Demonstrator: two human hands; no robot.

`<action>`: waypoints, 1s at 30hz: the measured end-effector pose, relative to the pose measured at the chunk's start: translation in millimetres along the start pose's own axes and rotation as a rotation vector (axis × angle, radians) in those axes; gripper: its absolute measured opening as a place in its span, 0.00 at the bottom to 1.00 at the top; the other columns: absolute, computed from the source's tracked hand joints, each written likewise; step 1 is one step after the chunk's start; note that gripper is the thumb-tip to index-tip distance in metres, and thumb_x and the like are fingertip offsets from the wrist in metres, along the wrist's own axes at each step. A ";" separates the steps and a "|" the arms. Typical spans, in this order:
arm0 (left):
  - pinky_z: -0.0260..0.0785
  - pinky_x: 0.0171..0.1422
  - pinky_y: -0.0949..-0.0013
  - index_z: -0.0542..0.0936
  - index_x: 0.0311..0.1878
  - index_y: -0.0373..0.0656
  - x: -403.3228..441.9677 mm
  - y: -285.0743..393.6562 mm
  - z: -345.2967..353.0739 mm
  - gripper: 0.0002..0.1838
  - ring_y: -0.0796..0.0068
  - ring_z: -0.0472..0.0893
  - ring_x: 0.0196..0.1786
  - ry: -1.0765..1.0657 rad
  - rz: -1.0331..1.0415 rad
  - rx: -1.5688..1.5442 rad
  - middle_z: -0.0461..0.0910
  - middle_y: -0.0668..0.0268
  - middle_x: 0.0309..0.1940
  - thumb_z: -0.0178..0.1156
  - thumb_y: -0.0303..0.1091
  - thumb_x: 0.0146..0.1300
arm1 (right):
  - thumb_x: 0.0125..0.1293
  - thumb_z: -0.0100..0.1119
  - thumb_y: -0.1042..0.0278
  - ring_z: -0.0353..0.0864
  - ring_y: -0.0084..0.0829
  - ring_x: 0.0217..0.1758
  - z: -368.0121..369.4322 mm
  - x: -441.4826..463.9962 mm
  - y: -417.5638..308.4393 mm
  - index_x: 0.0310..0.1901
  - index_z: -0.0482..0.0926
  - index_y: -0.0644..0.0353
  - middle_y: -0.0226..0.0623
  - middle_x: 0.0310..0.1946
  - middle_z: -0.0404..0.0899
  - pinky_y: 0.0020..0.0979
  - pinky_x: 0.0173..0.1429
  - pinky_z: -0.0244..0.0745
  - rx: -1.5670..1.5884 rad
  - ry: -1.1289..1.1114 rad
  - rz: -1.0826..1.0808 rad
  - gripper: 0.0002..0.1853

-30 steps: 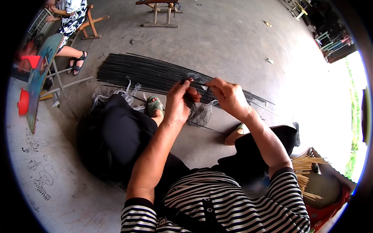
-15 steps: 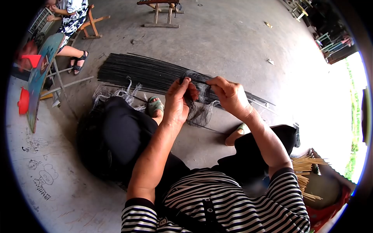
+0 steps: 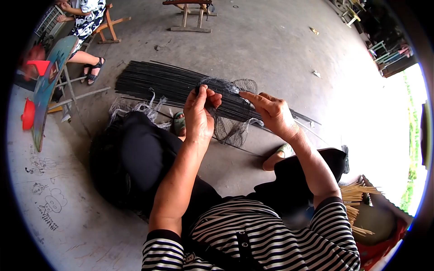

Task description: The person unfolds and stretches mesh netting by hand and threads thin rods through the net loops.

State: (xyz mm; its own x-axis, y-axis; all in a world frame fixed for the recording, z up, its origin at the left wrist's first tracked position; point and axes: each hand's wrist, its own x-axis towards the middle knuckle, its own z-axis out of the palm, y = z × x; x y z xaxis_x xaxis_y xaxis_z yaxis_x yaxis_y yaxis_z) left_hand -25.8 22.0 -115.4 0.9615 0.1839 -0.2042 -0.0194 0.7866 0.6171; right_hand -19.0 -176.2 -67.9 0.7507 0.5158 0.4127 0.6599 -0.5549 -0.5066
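Observation:
A fine dark mesh net (image 3: 230, 131) hangs in loose folds between my two hands, over the floor and a bundle of thin black rods. My left hand (image 3: 201, 113) is closed, thumb and forefinger pinching a gathered dark part of the net. To the right, my right hand (image 3: 273, 113) is closed too, its thumb and forefinger at a pale, shiny bit on the net's upper edge. The long black rods (image 3: 153, 81) lie on the floor just beyond my hands, partly hidden by the net and fingers.
Pale torn strips (image 3: 147, 106) lie by my left knee. Light sticks (image 3: 357, 198) stand in a container at my right. A seated person (image 3: 88, 22) is at the upper left, near a tilted board (image 3: 52, 86). A wooden stool (image 3: 190, 20) stands ahead.
My hands have moved slightly apart, and the net has spread wider between them, with a mesh loop now showing above the right fingers. A pale bit has come into view at the right fingertips.

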 end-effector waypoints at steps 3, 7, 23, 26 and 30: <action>0.75 0.38 0.71 0.77 0.37 0.45 -0.7 -0.5 0.7 0.06 0.74 0.81 0.32 0.009 0.004 -0.001 0.79 0.70 0.29 0.60 0.36 0.65 | 0.56 0.55 0.83 0.83 0.34 0.34 -4.2 -2.9 -0.1 0.56 0.76 0.45 0.36 0.34 0.81 0.32 0.37 0.81 -0.070 -0.075 0.050 0.27; 0.75 0.35 0.72 0.77 0.35 0.45 1.5 -0.4 -1.7 0.06 0.74 0.81 0.31 0.070 0.005 0.012 0.78 0.70 0.27 0.59 0.35 0.66 | 0.57 0.54 0.84 0.82 0.33 0.33 -6.1 -2.2 -4.7 0.57 0.75 0.45 0.35 0.32 0.80 0.31 0.37 0.81 -0.080 -0.057 0.064 0.27; 0.74 0.47 0.70 0.78 0.43 0.42 -12.5 -6.6 3.5 0.09 0.71 0.82 0.38 -0.188 -0.310 0.043 0.82 0.65 0.35 0.61 0.35 0.64 | 0.60 0.54 0.84 0.77 0.26 0.30 -11.6 -5.9 4.7 0.57 0.76 0.52 0.36 0.28 0.78 0.28 0.39 0.78 0.119 -0.001 0.219 0.24; 0.73 0.49 0.69 0.80 0.42 0.42 -12.8 -16.2 -6.1 0.10 0.70 0.82 0.40 -0.302 -0.371 0.219 0.82 0.63 0.37 0.64 0.35 0.61 | 0.60 0.54 0.84 0.79 0.27 0.30 -12.8 -5.7 6.4 0.57 0.76 0.51 0.37 0.27 0.78 0.29 0.37 0.79 0.133 0.014 0.209 0.23; 0.72 0.48 0.70 0.81 0.37 0.43 -8.5 -14.9 -7.3 0.09 0.72 0.82 0.40 -0.283 -0.293 0.202 0.82 0.66 0.35 0.64 0.37 0.61 | 0.56 0.54 0.85 0.80 0.31 0.30 -9.9 -9.2 10.2 0.56 0.77 0.50 0.36 0.27 0.78 0.30 0.35 0.79 0.028 0.051 0.058 0.25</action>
State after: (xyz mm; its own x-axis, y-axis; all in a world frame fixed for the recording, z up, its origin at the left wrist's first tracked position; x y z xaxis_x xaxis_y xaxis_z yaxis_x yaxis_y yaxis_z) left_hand -35.7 13.0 -128.4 0.9562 -0.2194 -0.1938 0.2913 0.6452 0.7063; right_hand -18.8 -193.0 -69.3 0.7888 0.4493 0.4195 0.6146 -0.5641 -0.5514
